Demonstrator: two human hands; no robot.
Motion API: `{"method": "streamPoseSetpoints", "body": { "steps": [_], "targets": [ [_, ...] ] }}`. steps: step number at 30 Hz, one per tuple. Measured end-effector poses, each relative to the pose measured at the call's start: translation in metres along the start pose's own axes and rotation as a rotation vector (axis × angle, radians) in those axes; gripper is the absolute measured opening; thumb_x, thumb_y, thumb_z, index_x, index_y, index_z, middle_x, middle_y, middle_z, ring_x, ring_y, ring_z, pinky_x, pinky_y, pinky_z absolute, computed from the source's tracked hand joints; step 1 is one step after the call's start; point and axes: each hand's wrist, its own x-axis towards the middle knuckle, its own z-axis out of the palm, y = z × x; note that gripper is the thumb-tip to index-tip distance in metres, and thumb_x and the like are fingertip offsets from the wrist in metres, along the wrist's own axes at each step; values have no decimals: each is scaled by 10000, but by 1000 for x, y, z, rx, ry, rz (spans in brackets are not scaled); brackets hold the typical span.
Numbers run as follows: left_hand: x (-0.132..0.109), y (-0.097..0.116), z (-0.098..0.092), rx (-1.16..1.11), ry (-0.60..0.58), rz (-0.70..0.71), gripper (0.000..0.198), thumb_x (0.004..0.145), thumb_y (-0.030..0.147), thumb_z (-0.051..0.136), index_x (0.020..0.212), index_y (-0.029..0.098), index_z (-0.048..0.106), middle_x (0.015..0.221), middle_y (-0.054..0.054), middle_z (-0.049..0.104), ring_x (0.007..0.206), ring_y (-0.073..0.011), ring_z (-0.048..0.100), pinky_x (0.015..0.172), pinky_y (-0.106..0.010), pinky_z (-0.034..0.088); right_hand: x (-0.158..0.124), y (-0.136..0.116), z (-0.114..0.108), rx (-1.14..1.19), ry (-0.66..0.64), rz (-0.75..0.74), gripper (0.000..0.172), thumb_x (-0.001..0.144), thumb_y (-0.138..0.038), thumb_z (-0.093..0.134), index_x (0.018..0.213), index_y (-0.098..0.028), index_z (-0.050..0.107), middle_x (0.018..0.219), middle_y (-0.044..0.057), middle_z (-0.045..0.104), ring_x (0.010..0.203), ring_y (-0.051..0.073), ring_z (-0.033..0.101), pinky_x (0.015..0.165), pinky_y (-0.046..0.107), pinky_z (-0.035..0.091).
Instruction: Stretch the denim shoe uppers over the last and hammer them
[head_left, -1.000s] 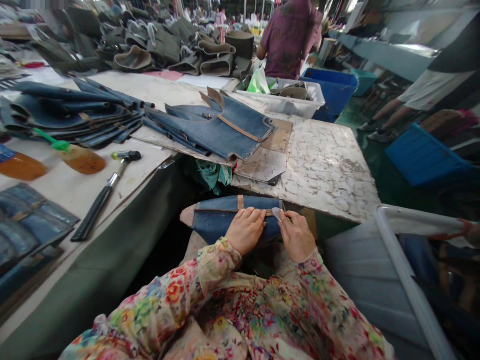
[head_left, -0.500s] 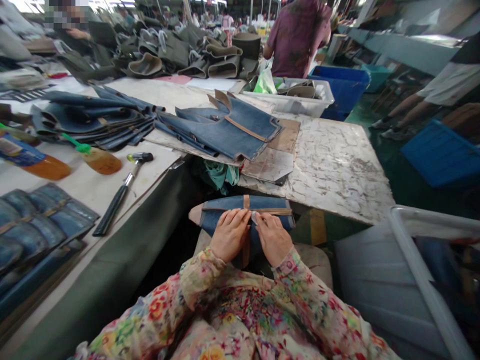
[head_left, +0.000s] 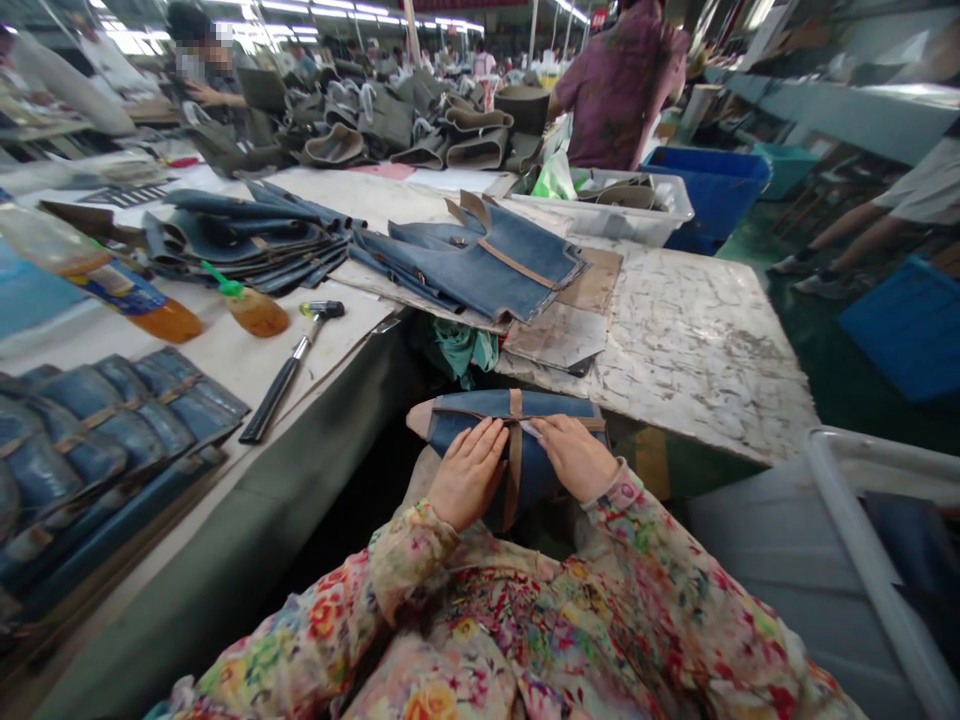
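Across my lap lies a blue leather-like piece (head_left: 480, 402) with a tan strip along it and another crossing it; a pinkish tapered end (head_left: 420, 419) sticks out at its left. My left hand (head_left: 471, 472) rests on the piece, fingers stretched out side by side, left of the crossing strip. My right hand (head_left: 577, 455) is closed at the fingertips on a small whitish bit (head_left: 531, 429), held against the seam just right of the crossing. What this bit is, I cannot make out. Both palms hide part of the lower side of the piece.
On the left table lie a hammer (head_left: 292, 372), a squeeze bottle (head_left: 255, 308), a larger bottle (head_left: 142, 300) and stacked blue pieces (head_left: 150, 400). More blue pieces (head_left: 480, 255) lie ahead on the worn board (head_left: 697, 340). A grey bin (head_left: 757, 560) stands at right. Co-workers are farther back.
My hands have moved apart: the right slid rightward along the seam with the whitish bit, and the left sits lower and flatter. The whole view has shifted somewhat.
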Motion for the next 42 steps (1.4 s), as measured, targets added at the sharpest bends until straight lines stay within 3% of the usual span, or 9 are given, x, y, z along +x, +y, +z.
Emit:
{"method": "streamPoseSetpoints", "body": {
  "steps": [8, 11, 24, 33, 42],
  "targets": [
    [25, 2, -4, -102, -18, -150, 287, 886, 256, 392, 1124, 170, 528, 1088, -79, 578, 1021, -187, 497, 859, -341, 377, 14, 7, -2, 72, 29, -93, 303, 908, -242, 355, 1072, -133, 585, 926, 92, 589, 900, 161, 541, 811, 285, 444],
    [32, 1, -2, -108, -29, -137, 241, 883, 247, 394, 1056, 180, 547, 1034, -66, 582, 965, -182, 502, 836, -343, 360, 15, 5, -4, 34, 10, -99, 281, 898, -236, 381, 1047, -140, 599, 910, 85, 589, 886, 163, 539, 817, 285, 440],
    [30, -3, 6, -95, -48, 46, 293, 847, 129, 388, 1101, 111, 531, 1185, -104, 547, 1103, -198, 466, 965, -344, 348, 4, -10, 7, -23, 139, 2, 339, 909, -237, 317, 1122, -158, 568, 1009, 98, 587, 948, 189, 514, 856, 321, 443],
    [38, -1, 3, -121, -87, 17, 267, 849, 184, 406, 1070, 125, 543, 1201, -112, 543, 1097, -207, 482, 959, -363, 371, 16, -24, 6, -196, 108, 118, 336, 885, -176, 347, 1147, -161, 558, 991, 120, 572, 887, 220, 491, 720, 324, 474],
    [34, -3, 3, -181, -43, 14, 338, 866, 184, 378, 1181, 137, 493, 1196, -108, 554, 1076, -189, 511, 933, -353, 390, 3, -10, 8, -189, 147, 64, 342, 892, -193, 360, 1187, -145, 528, 1055, 109, 569, 954, 216, 477, 796, 324, 450]
  ]
}}
